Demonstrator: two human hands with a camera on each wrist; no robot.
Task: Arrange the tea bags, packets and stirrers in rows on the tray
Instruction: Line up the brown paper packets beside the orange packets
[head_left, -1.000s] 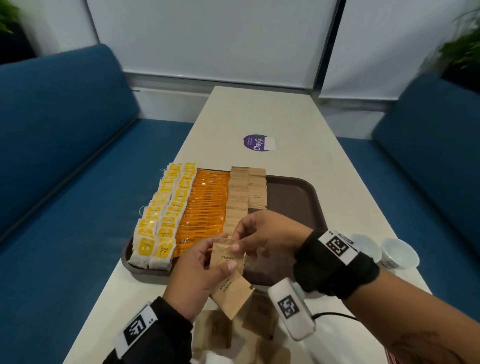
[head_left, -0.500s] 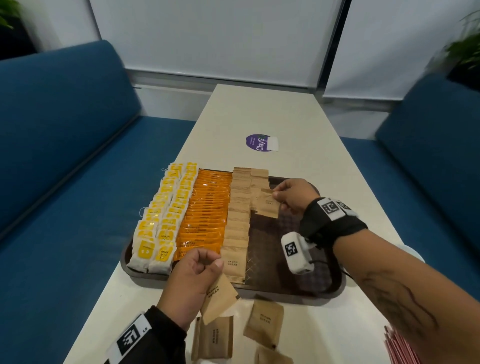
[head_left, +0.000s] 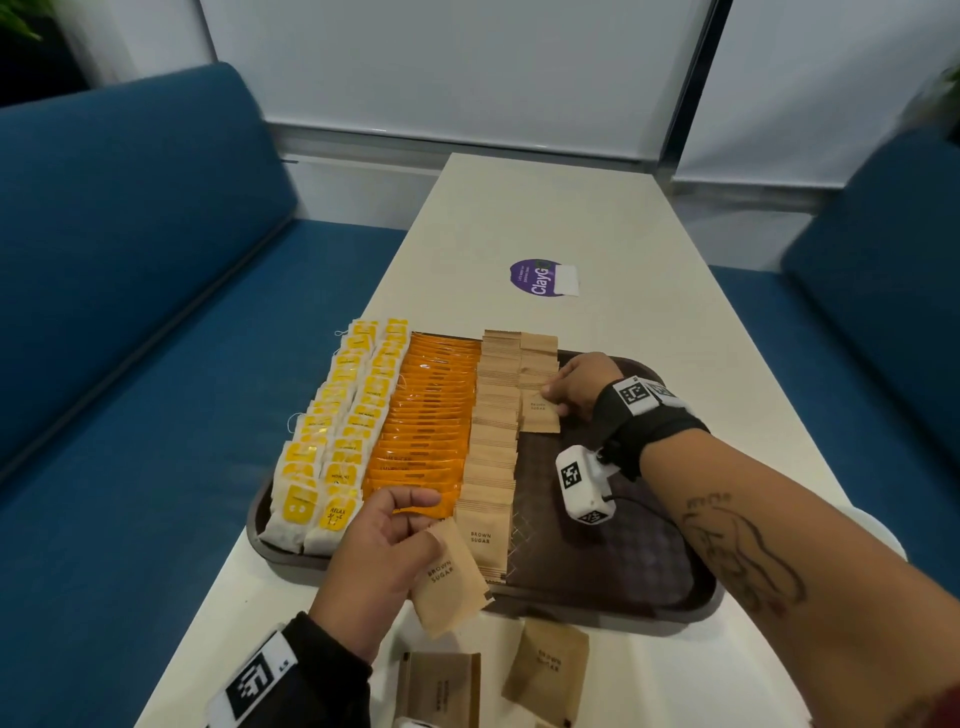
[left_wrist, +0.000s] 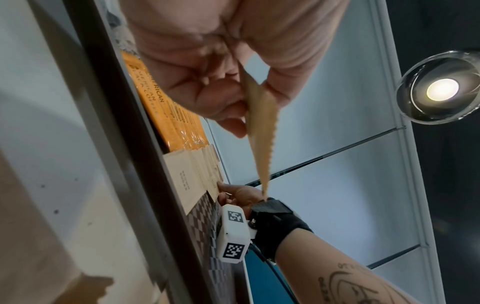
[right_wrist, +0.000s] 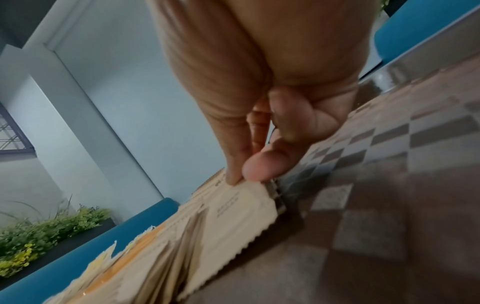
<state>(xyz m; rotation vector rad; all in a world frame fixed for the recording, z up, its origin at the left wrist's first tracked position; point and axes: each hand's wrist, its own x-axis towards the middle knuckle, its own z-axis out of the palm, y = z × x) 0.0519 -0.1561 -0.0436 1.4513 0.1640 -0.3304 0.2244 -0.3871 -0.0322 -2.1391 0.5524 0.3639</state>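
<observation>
A brown tray (head_left: 623, 592) holds rows of yellow tea bags (head_left: 332, 447), orange coffee packets (head_left: 426, 426) and tan brown sugar packets (head_left: 493, 447). My right hand (head_left: 576, 387) reaches to the far part of the tray and pinches a brown sugar packet (head_left: 540, 410) (right_wrist: 244, 207) lying at the near end of the short second sugar row. My left hand (head_left: 384, 545) hovers at the tray's near edge and pinches another brown sugar packet (head_left: 449, 577) (left_wrist: 259, 131) between thumb and fingers. Two more sugar packets (head_left: 545, 670) lie loose on the table near me.
The white table (head_left: 561, 223) runs away from me, with a purple round sticker (head_left: 537, 278) beyond the tray. Blue sofas (head_left: 130, 312) flank both sides. The tray's right half shows a bare checkered floor (head_left: 613, 545). A white bowl's edge (head_left: 883, 535) peeks out behind my right forearm.
My right hand carried a sugar packet from the left hand to the far second sugar row and set it down there. The left hand stayed near the tray's front edge with its packet.
</observation>
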